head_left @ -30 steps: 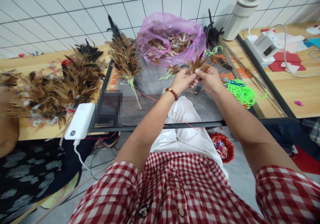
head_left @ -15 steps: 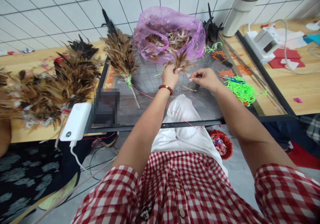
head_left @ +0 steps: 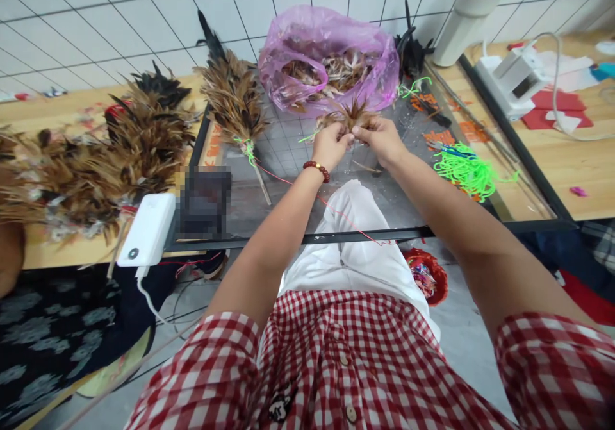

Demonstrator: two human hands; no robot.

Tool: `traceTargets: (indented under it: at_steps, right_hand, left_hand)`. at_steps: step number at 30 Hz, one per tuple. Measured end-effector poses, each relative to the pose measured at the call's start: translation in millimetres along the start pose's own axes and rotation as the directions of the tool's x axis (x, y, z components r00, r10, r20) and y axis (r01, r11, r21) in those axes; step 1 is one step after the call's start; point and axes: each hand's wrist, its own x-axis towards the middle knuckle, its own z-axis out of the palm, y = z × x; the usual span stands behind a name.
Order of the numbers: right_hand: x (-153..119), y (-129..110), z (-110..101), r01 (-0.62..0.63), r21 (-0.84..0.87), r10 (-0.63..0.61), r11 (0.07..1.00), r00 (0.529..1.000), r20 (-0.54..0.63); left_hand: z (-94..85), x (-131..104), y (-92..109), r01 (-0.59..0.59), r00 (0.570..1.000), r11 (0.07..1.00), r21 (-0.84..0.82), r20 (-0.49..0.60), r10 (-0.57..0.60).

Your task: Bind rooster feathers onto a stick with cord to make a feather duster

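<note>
A small bundle of brown feathers is held above the gridded cutting mat, just in front of the pink plastic bag of loose feathers. The bundle is pinched at its base by the left hand and the right hand, both closed on it with fingertips meeting. A red bead bracelet is worn on the left wrist. A finished feather duster tied with green cord is laid on the mat to the left. Tangled green cord is spread to the right, and a white power bank is set on the tabletop edge at the left
</note>
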Motion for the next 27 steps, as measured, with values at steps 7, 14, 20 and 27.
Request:
traceTargets:
  at_steps: [7,14,20,27]
  right_hand:
    - [-1,12,-5,0.057,-0.011,-0.057,0.998,0.998,-0.038]
    - [-3,-2,-14,-0.016,-0.042,0.015,0.999,1.0,-0.011]
    - [-11,-16,-44,-0.033,-0.334,0.117,0.942,0.965,0.235]
    - [-14,-6,-32,-0.03,-0.436,0.004,0.899,0.998,-0.06]
  left_hand:
    - [-21.8,-14,28,0.248,0.937,0.95,-0.19,0.296,-0.186]
    - [-10.5,-12,22,0.213,0.968,0.962,-0.173,0.168,-0.184]
    - [-9.1,-12,21,0.217,0.972,0.921,-0.322,-0.012,-0.233]
    - [-19.7,-9,21,0.164,0.959,0.901,-0.402,-0.15,-0.241]
